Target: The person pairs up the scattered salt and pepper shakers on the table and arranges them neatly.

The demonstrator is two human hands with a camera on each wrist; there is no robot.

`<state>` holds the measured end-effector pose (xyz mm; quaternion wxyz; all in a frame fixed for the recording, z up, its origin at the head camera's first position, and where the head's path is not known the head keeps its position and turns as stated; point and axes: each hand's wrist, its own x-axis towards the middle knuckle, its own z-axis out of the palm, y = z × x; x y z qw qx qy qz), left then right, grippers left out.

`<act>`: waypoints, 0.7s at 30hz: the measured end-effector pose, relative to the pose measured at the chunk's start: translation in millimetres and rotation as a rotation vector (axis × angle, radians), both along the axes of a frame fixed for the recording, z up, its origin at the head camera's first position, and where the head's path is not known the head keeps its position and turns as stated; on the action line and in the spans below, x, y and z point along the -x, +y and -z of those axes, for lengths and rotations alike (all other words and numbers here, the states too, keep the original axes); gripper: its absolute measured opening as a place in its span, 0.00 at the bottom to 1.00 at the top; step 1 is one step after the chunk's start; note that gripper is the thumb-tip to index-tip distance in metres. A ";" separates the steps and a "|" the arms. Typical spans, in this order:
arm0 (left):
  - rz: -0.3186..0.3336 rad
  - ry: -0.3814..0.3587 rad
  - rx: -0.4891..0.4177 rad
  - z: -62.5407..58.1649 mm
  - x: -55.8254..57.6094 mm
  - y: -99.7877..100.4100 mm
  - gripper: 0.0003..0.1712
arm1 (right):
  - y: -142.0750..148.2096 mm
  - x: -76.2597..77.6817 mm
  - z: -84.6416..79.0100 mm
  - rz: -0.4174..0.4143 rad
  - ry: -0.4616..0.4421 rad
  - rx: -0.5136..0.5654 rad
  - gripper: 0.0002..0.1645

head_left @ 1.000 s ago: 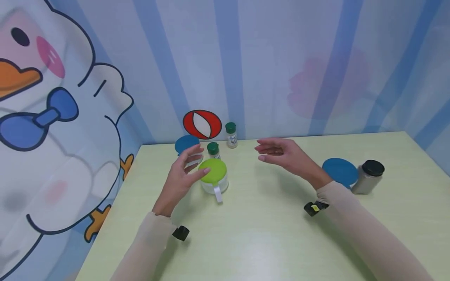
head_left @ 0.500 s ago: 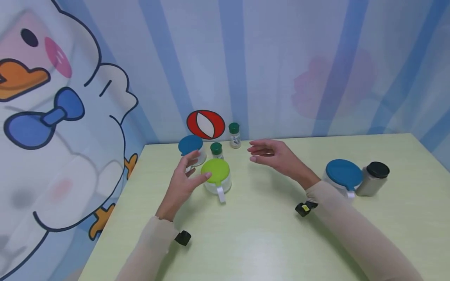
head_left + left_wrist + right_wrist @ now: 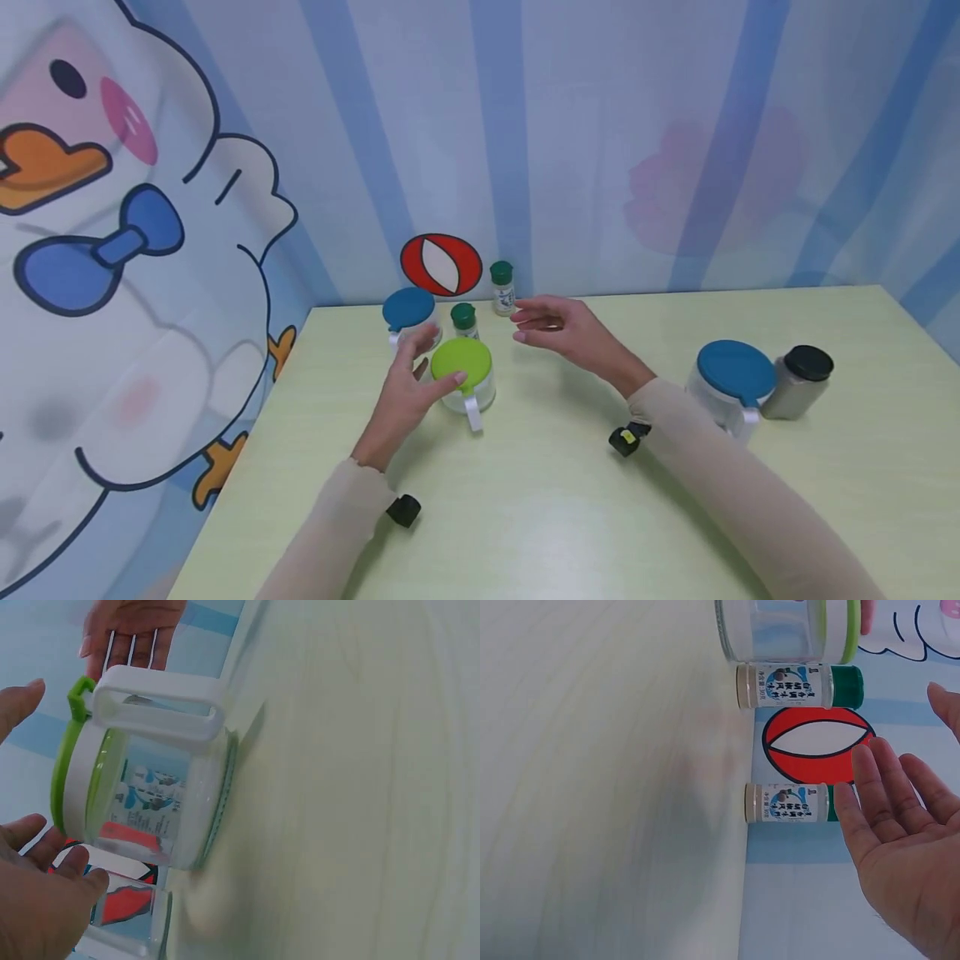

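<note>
A glass jar with a lime-green lid and white handle [image 3: 462, 363] stands upright on the table. My left hand [image 3: 401, 400] hovers at its left side, thumb and fingers spread around the lid, gripping nothing. Whether a fingertip touches the lid I cannot tell. In the left wrist view the jar's white handle [image 3: 161, 701] faces the camera. Behind the jar is a green-capped spice bottle [image 3: 464, 319], partly hidden by it. A second green-capped spice bottle [image 3: 503, 287] stands by the wall. My right hand [image 3: 566, 333] is in the air, its fingers loosely extended toward these bottles, holding nothing.
A blue-lidded jar [image 3: 409, 308] stands at the back left, partly behind my left fingers. To the right, another blue-lidded jar [image 3: 737, 371] sits beside a black-capped bottle [image 3: 799, 383], partly covered by my right sleeve. The patterned wall [image 3: 585, 150] borders the table's back edge.
My right hand has moved left, toward the spice bottles. The left hand has shifted slightly right beside the green-lidded jar. The whole view has turned a little left.
</note>
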<state>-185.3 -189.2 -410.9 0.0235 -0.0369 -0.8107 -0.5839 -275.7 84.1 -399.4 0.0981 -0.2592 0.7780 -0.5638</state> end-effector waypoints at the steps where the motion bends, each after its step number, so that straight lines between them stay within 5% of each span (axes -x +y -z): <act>1: -0.002 -0.005 -0.004 1.3 0.5 0.9 0.50 | -2.2 1.0 0.7 -0.002 -0.002 0.002 0.34; 21: -0.015 -0.073 -0.019 13.8 5.0 15.0 0.54 | -44.5 15.0 6.4 0.019 0.013 0.035 0.35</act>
